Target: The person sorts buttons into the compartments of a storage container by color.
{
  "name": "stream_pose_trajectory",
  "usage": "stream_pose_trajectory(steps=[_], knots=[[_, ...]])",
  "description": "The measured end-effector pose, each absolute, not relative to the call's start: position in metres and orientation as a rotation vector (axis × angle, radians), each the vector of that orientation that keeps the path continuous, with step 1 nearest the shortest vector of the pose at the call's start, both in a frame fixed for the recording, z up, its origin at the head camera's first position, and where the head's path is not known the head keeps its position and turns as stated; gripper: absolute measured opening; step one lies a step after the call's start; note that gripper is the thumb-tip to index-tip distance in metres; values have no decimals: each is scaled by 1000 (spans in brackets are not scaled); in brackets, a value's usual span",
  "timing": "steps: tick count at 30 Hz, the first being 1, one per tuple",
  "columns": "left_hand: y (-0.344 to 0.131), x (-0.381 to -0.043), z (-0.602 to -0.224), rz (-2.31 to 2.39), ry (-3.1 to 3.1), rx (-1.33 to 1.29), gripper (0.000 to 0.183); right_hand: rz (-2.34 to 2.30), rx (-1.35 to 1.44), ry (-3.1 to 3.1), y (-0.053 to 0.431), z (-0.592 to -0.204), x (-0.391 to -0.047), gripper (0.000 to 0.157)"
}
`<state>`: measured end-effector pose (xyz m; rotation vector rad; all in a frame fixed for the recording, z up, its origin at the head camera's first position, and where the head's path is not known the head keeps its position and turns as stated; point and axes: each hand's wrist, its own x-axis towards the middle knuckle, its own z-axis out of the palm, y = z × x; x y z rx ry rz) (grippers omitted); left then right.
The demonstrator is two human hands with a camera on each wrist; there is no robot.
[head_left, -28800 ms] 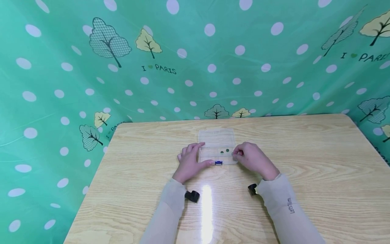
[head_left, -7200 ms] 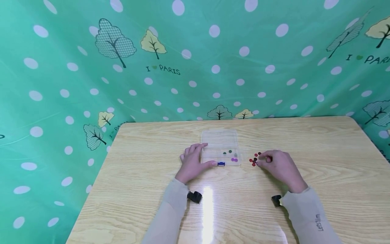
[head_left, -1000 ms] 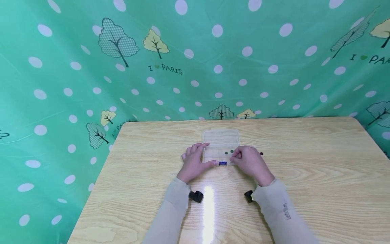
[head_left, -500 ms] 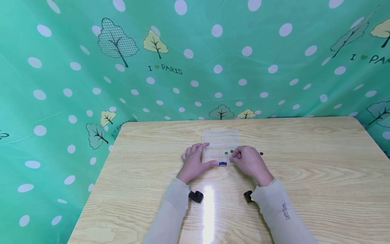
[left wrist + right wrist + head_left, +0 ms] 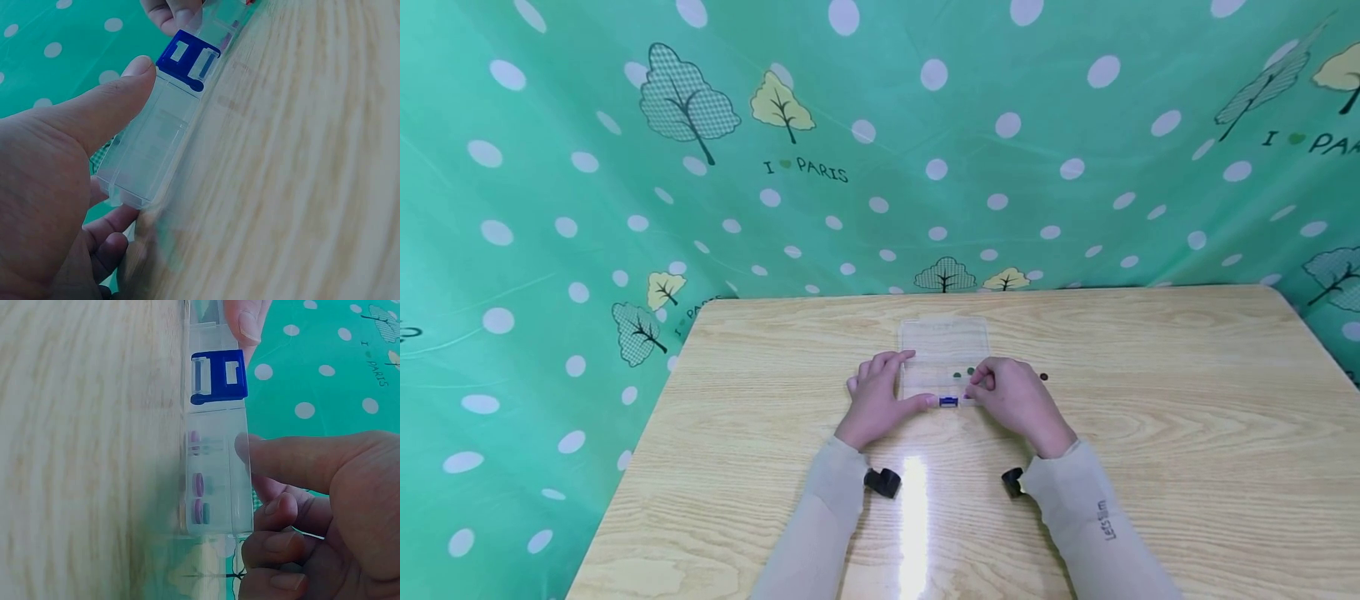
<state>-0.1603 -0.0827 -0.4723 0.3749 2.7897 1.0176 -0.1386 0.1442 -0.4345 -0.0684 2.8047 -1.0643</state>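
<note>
A clear plastic compartment box (image 5: 922,381) with a blue latch (image 5: 948,402) lies on the table, its clear lid (image 5: 945,337) folded back. My left hand (image 5: 877,397) holds the box's left end, thumb against the front near the latch and fingers at the side and back. My right hand (image 5: 1017,400) is over the right compartments, thumb and fingers bent close together at the rim; whether they pinch something is hidden. Purple discs (image 5: 198,485) show through the front wall in the right wrist view. Green discs (image 5: 957,376) sit in a back compartment.
A dark red disc (image 5: 1043,377) lies on the wooden table (image 5: 1150,375), right of the box and just behind my right hand. Behind the table hangs a green dotted cloth (image 5: 880,167). Black wrist cameras (image 5: 882,483) stick out from both sleeves.
Since 7.2 s ago my right hand has moved left from the red and dark discs to the box. Over the last second both hands stay nearly still; a purple spot now shows by my right fingertips.
</note>
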Motion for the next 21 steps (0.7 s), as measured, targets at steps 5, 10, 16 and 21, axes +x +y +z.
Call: stream_pose_trajectory(steps=[5, 10, 16, 21], knots=[[-83, -160, -473, 1023, 2789, 386, 94, -1081, -61, 2795, 146, -432, -137, 9], [-82, -161, -473, 1037, 2784, 378, 93, -1073, -52, 2810, 149, -431, -136, 10], [-82, -161, -473, 1040, 2778, 369, 93, -1069, -44, 2819, 152, -429, -135, 10], [-83, -161, -474, 1030, 2781, 362, 93, -1088, -53, 2821, 153, -428, -134, 10]])
